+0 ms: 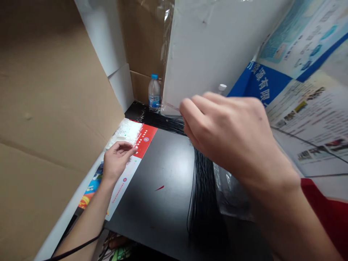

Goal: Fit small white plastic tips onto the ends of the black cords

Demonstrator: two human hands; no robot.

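Note:
My left hand (pixel 117 159) is over the printed red and white sheet (pixel 148 142) at the left of the table. Its fingers are curled and the thumb and forefinger come together at a pinch; whatever is between them is too small to make out. Just beyond those fingers lies a heap of small white pieces (pixel 126 131). My right hand (pixel 225 127) is raised high above the table, closed, its back toward me and slightly blurred. What it grips is hidden behind the knuckles. Below it, a thick bundle of black cords (pixel 203 192) hangs over the table's right side.
More black strands (pixel 171 123) run along the back. A blue-capped bottle (pixel 154 93) stands at the rear, and a white cap (pixel 222 87) shows behind my right hand. Cardboard (pixel 54 108) walls off the left; a printed poster (pixel 307 108) covers the right. A red scrap (pixel 160 187) lies on the dark tabletop (pixel 163 163).

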